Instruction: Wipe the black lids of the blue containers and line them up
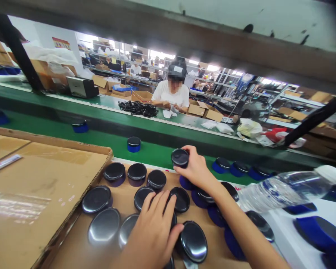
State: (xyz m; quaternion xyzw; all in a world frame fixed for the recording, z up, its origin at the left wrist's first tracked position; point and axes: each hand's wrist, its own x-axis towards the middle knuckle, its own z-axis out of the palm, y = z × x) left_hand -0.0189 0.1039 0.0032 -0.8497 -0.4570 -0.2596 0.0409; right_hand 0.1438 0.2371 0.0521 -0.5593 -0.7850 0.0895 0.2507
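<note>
- Green conveyor belt [156,151] runs left-right across the view, just beyond the near bench edge. A few jars ride it: one at [133,144], one further left [80,126], several more to the right around [221,164].
- Cardboard sheet [120,201] on the near bench carries the cluster of black-lidded jars [137,173], lids up, packed close, some touching. An open cardboard box flap [44,179] lies to the left of it.
- Plastic water bottle [280,188] lies on its side at right, long axis roughly left-right, cap end to the right.
- Right hand [194,170] is stretched forward to the far edge of the cluster, fingers closed round one black-lidded jar [180,157]. That jar sits at the border between cardboard and belt, forward and slightly left of the palm. Can't tell if it's lifted or resting.
- Left hand [154,228] is low and near the body, palm down, fingers spread flat over the near jars, thumb against the shiny lid [193,241]. Resting on them, not clearly gripping any.
- Key relation: the belt lies straight ahead of the held jar, nothing between. Right hand is the nearer one to the belt by a wide margin; left is well back.
- A person in a white shirt [170,95] works on the far side of the belt, beside a black pile of parts [138,108].
</note>
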